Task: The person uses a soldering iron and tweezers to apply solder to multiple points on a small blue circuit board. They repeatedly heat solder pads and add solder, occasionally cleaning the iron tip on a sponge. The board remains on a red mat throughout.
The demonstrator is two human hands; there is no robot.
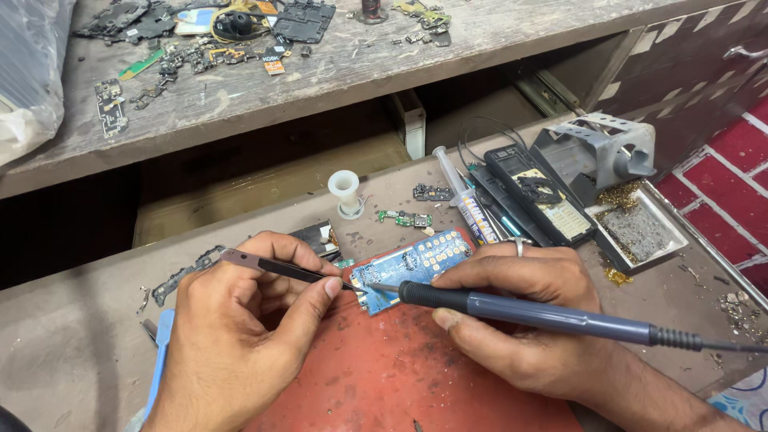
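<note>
Scuffed wood bench (72, 336), crowded to its edges, was seen: tweezers (280, 270) pinched by left hand (240, 336), soldering iron (552, 314) gripped by right hand (528, 312), over a blue circuit board (416, 264) on a red mat (384, 376).

A: Lighting?
B: Bright, even daylight, soft shadows under both hands. No real glare.
A: Focus?
B: Sharp at centre. Open drawer gap goes near black. Slight wide-angle bend and softness at the edges.
</note>
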